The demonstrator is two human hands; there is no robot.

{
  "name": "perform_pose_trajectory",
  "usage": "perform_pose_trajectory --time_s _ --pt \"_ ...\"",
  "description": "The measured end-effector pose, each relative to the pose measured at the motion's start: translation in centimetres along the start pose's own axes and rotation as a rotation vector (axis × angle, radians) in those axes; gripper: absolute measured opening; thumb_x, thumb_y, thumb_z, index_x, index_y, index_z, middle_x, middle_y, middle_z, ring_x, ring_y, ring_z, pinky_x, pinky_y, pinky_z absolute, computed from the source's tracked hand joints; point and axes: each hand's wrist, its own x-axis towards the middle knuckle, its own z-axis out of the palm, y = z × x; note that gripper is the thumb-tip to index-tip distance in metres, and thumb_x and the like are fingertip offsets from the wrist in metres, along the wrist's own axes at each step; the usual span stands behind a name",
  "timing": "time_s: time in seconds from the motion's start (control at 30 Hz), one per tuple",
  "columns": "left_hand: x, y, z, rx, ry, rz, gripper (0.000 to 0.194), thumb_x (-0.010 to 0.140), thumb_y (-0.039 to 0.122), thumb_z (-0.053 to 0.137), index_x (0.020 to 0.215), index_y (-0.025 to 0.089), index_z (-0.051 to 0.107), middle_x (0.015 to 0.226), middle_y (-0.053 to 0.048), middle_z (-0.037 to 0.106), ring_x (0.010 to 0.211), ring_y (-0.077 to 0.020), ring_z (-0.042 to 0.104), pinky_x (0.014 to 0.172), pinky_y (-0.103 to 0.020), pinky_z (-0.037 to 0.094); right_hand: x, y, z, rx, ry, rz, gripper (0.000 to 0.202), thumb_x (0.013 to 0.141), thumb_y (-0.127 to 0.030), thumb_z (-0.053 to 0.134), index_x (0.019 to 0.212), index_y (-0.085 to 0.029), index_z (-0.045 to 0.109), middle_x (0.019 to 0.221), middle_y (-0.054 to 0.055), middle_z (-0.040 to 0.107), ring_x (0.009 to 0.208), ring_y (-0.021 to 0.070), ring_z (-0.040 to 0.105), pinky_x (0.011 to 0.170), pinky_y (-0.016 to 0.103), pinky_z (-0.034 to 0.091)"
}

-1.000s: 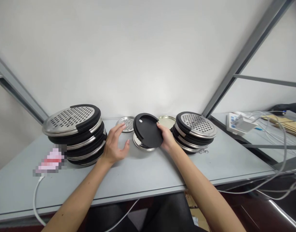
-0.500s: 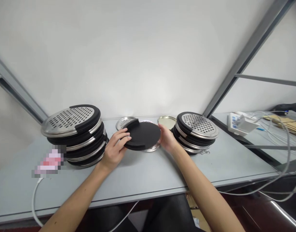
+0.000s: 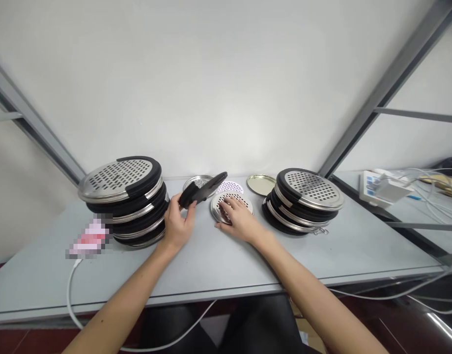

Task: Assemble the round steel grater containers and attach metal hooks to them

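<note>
My left hand (image 3: 180, 221) is closed on the edge of a black round disc (image 3: 207, 191) with a raised rim, tipped up so that it shows nearly edge-on. On the table, my right hand (image 3: 239, 219) rests over a round metal plate full of slots (image 3: 231, 199), fingers spread on its surface. Behind these lie another perforated metal plate (image 3: 200, 181), a pale purple perforated disc (image 3: 231, 187) and a shallow gold-coloured round lid (image 3: 262, 184).
A leaning stack of black-rimmed slotted metal discs (image 3: 123, 196) stands at left, a second stack (image 3: 307, 196) at right. Beside the left one lies a blurred pink item (image 3: 89, 240) with a white cable (image 3: 70, 290). A white power strip (image 3: 381, 189) sits beyond the grey frame post (image 3: 377, 98).
My right hand has let go of the black disc and come down onto the slotted metal plate. My left hand has tilted the disc from nearly flat to steep. The view has shifted slightly.
</note>
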Motion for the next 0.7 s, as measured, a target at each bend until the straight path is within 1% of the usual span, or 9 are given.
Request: perform_pose_trajectory --time_s 0.07,0.13,0.23,0.33,0.4,0.5,0.57,0.63,0.7 --pt "0.0 0.0 0.1 -0.02 0.006 -0.042 0.033 0.088 0.029 0.062 0.115 0.014 0.053 0.096 -0.009 0.065 0.083 -0.0173 0.065 0.072 -0.03 0.058 0.2 -0.4 -0.1 -0.053 -0.016 0.012 0.039 0.084 -0.04 0.064 0.112 -0.013 0.057 0.123 0.019 0.057 0.118 0.0338 0.049 0.099 0.049 0.039" --pt "0.1 0.0 0.1 -0.017 0.012 -0.051 0.033 0.088 0.029 0.062 0.116 0.013 0.053 0.097 -0.009 0.064 0.084 -0.0173 0.064 0.072 -0.029 0.058 0.3 -1.0 -0.3 -0.1 -0.024 0.051 0.03 0.085 -0.035 0.063 0.105 -0.013 0.057 0.114 0.018 0.061 0.112 0.0325 0.052 0.094 0.046 0.042" --pt "0.1 -0.1 0.1 0.002 0.022 -0.042 0.033 0.088 0.028 0.062 0.116 0.014 0.053 0.099 -0.009 0.064 0.086 -0.0178 0.063 0.073 -0.03 0.058 0.5 -1.7 -0.5 -0.153 -0.026 0.086 0.024 0.085 -0.03 0.061 0.101 -0.013 0.056 0.106 0.018 0.064 0.107 0.0321 0.055 0.09 0.044 0.044" --pt "0.1 -0.2 0.1 0.021 0.016 -0.004 0.032 0.088 0.026 0.062 0.116 0.015 0.054 0.099 -0.009 0.063 0.088 -0.0182 0.063 0.075 -0.031 0.057 0.4 -1.7 -1.0 -0.133 -0.003 0.091 0.02 0.088 -0.028 0.057 0.101 -0.013 0.057 0.1 0.015 0.067 0.1 0.0295 0.059 0.083 0.038 0.047" --pt "0.1 -0.2 -0.1 0.037 0.014 0.036 0.029 0.087 0.023 0.061 0.114 0.015 0.055 0.097 -0.008 0.062 0.088 -0.0185 0.062 0.077 -0.032 0.056 0.2 -1.2 -1.5 -0.088 0.068 0.119 0.026 0.09 -0.029 0.053 0.111 -0.013 0.055 0.102 0.014 0.068 0.093 0.0272 0.064 0.077 0.035 0.049" --pt "0.5 0.2 -0.4 0.067 0.01 0.116 0.022 0.086 0.016 0.06 0.108 0.016 0.057 0.092 -0.006 0.062 0.088 -0.0186 0.062 0.081 -0.033 0.054 -0.1 0.2 -2.1 -0.022 0.25 0.158 0.038 0.094 -0.029 0.045 0.128 -0.014 0.049 0.106 0.013 0.071 0.088 0.0256 0.068 0.073 0.034 0.052" --pt "0.7 0.5 -0.6 0.07 -0.016 0.169 0.021 0.085 0.011 0.059 0.105 0.017 0.058 0.092 -0.006 0.063 0.089 -0.0186 0.062 0.083 -0.033 0.053 -0.2 1.3 -2.2 0.015 0.396 0.19 0.039 0.096 -0.029 0.042 0.131 -0.014 0.05 0.108 0.014 0.071 0.09 0.0258 0.069 0.076 0.035 0.053" --pt "0.8 0.7 -0.8 0.059 -0.067 0.216 0.023 0.084 0.008 0.058 0.104 0.018 0.06 0.094 -0.006 0.063 0.091 -0.0188 0.063 0.085 -0.033 0.053 -0.3 2.4 -2.3 0.044 0.524 0.221 0.039 0.097 -0.031 0.039 0.13 -0.014 0.052 0.113 0.015 0.07 0.094 0.0265 0.07 0.08 0.037 0.054" --pt "0.8 0.7 -0.8 0.035 -0.139 0.26 0.025 0.083 0.005 0.057 0.103 0.019 0.061 0.097 -0.006 0.063 0.094 -0.0195 0.062 0.086 -0.034 0.053 -0.2 3.3 -2.3 0.067 0.606 0.243 0.039 0.098 -0.033 0.039 0.129 -0.013 0.054 0.115 0.016 0.07 0.097 0.0277 0.069 0.081 0.039 0.055"
